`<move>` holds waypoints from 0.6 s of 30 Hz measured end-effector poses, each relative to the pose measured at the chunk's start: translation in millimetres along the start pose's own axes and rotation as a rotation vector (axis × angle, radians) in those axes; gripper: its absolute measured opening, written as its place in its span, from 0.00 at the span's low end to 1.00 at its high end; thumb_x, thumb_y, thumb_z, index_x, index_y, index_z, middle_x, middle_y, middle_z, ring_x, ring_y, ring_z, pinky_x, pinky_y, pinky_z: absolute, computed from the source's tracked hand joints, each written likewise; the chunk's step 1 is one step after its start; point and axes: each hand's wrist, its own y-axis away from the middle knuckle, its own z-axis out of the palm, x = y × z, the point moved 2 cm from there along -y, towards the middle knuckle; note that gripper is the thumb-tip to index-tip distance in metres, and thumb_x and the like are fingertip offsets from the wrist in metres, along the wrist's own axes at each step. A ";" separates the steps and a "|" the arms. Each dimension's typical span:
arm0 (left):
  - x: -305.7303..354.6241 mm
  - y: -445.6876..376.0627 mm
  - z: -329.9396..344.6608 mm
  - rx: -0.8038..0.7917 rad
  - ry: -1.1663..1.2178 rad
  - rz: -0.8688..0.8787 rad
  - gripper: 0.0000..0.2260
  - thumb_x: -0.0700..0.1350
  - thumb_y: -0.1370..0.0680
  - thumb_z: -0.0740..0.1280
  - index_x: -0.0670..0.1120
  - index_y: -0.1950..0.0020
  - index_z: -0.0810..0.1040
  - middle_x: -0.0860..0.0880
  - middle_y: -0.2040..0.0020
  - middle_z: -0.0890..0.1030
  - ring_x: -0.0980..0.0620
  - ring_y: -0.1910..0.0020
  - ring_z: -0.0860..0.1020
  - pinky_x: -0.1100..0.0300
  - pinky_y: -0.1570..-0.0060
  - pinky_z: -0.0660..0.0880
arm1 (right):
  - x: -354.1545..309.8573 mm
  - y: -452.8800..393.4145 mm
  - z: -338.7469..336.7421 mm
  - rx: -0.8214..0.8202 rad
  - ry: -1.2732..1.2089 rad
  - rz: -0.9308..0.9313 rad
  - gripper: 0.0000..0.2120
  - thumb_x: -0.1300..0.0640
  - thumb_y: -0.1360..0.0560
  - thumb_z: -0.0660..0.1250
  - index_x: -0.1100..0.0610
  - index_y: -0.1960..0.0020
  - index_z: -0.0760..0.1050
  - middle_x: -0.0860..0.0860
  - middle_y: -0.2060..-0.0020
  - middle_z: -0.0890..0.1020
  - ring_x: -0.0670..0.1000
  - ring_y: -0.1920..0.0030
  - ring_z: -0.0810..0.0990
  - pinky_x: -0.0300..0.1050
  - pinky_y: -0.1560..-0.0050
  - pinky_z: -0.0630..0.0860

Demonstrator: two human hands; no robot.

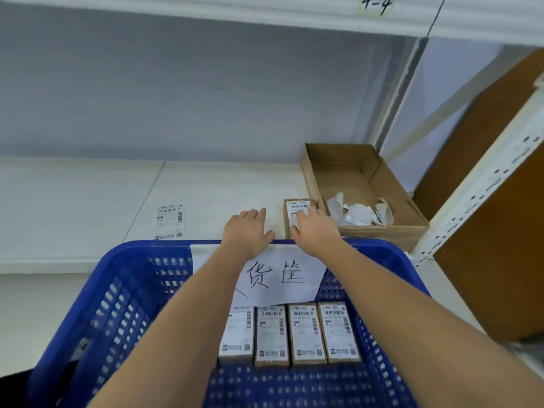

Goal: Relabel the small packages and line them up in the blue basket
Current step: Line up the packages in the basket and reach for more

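A small brown package (291, 213) with a white barcode label lies on the white shelf just beyond the blue basket (117, 290). My right hand (312, 228) rests flat on it, fingers spread over the label. My left hand (247, 228) lies palm down on the shelf just left of the package, holding nothing. Inside the basket, several labelled packages (290, 334) stand side by side in a row along the far wall. A loose label sheet (170, 221) lies on the shelf to the left.
An open cardboard box (353, 172) with peeled label backings (359, 212) sits at the right of the shelf. A paper sign with handwriting (282, 275) hangs on the basket's far wall. A white shelf upright (471, 195) and brown boards (485, 245) stand at the right.
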 end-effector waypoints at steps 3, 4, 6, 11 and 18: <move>-11.4 -17.7 12.3 -0.019 0.006 -0.019 0.27 0.54 0.18 0.53 0.43 0.22 0.54 0.45 0.27 0.66 0.46 0.31 0.66 0.54 0.36 0.63 | -1.6 -24.0 8.2 -0.078 0.072 0.041 0.20 0.48 0.19 0.50 0.59 0.33 0.64 0.60 0.36 0.69 0.58 0.38 0.69 0.51 0.45 0.70; -14.8 -23.2 15.6 -0.026 0.010 -0.024 0.27 0.54 0.18 0.53 0.43 0.22 0.54 0.45 0.27 0.66 0.46 0.31 0.66 0.54 0.36 0.63 | -2.1 -31.1 11.3 -0.101 0.105 0.048 0.21 0.48 0.19 0.50 0.60 0.32 0.64 0.60 0.36 0.68 0.58 0.37 0.68 0.51 0.44 0.70; -20.3 -34.1 21.3 -0.048 0.019 -0.030 0.27 0.54 0.18 0.53 0.43 0.22 0.54 0.45 0.28 0.66 0.46 0.31 0.66 0.54 0.36 0.64 | -2.2 -44.1 18.2 -0.157 0.133 0.077 0.23 0.47 0.19 0.51 0.60 0.31 0.63 0.61 0.34 0.67 0.59 0.36 0.68 0.51 0.42 0.69; -31.1 -56.5 27.9 -0.065 0.054 -0.064 0.26 0.54 0.18 0.55 0.45 0.23 0.56 0.45 0.30 0.69 0.45 0.34 0.69 0.53 0.39 0.66 | -4.3 -66.7 28.5 -0.175 0.067 0.011 0.27 0.45 0.22 0.58 0.59 0.29 0.61 0.61 0.32 0.65 0.59 0.35 0.66 0.52 0.40 0.69; -48.1 -68.3 34.0 -0.054 0.086 -0.128 0.27 0.54 0.20 0.59 0.45 0.24 0.57 0.45 0.30 0.69 0.45 0.34 0.69 0.53 0.39 0.67 | -8.0 -85.8 34.1 -0.060 0.022 -0.130 0.34 0.41 0.28 0.66 0.52 0.28 0.59 0.58 0.29 0.60 0.61 0.30 0.60 0.57 0.35 0.64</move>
